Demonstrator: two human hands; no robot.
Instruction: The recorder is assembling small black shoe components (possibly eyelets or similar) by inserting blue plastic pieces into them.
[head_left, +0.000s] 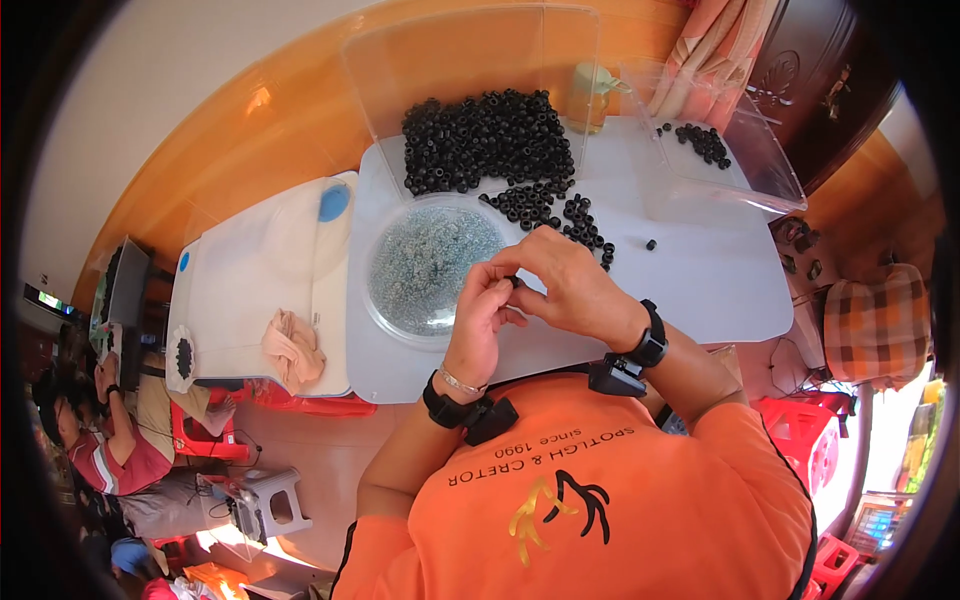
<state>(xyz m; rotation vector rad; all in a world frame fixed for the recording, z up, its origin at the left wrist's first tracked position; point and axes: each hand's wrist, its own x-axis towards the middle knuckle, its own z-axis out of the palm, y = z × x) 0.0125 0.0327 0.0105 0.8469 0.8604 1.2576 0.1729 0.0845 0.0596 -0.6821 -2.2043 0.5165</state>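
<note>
A small black ring-shaped part (514,281) sits between my fingertips, close in front of my chest. My left hand (480,318) pinches it from the left, while the closed fingers of my right hand (574,284) meet it from the right and partly cover it. Beneath and left of my hands, a round clear bowl (378,318) holds many tiny clear, bluish beads (430,255). Just beyond my right hand, loose black ring-shaped parts (585,222) are scattered on the white table (690,290). One more lies apart to their right.
A clear plastic bin (375,95) at the back holds a large black pile. Another clear bin (770,190) with several black parts stands back right, near a yellowish jug (590,95). A peach cloth (293,350) lies on the left table. Another person (120,440) sits far left.
</note>
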